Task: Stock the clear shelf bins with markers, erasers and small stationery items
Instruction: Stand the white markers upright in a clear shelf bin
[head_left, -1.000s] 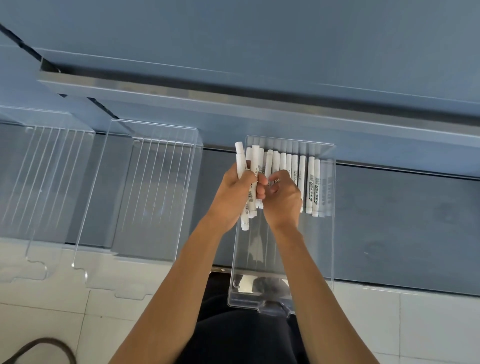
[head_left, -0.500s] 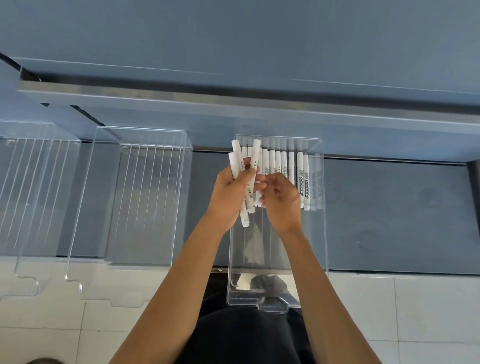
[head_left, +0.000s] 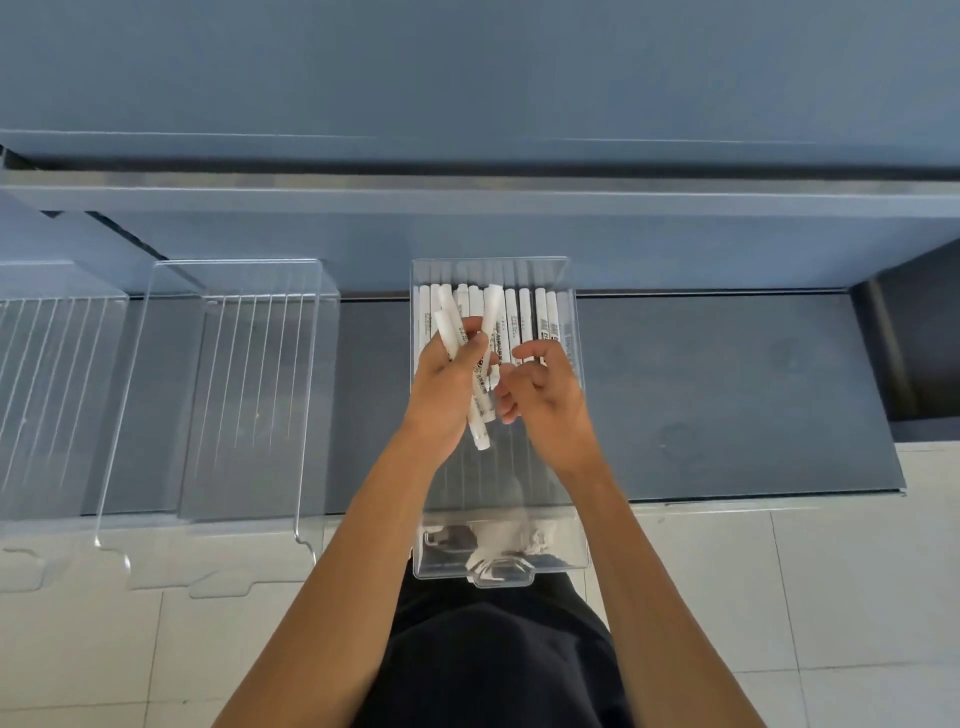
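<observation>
Head view, neighbouring bin (head_left: 244, 395) left, left hand (head_left: 444, 384) masking markers (head_left: 525, 317)

Left hand (head_left: 445, 385) fisted, right hand (head_left: 543, 397) loosely curled

Bkgd is a blue-grey shelving unit. At top, a flat matte blue-grey panel (head_left: 467, 62). Below it runs a thin dark gap, then an upper shelf ledge (head_left: 675, 189) w/ a pale front edge catching soft light. The back panel (head_left: 727, 249) under the ledge is the same blue-grey. The lower shelf deck (head_left: 727, 395) is darker grey, w/ faint round smudges (head_left: 675, 436) on its R part. Far R, a dark recess (head_left: 914, 353) sits past the deck's end. Upper L, a diagonal dark slit (head_left: 130, 236) runs btwn panels. The floor (head_left: 831, 597) is white tile w/ thin grey grout lines. Light is even and diffuse.
</observation>
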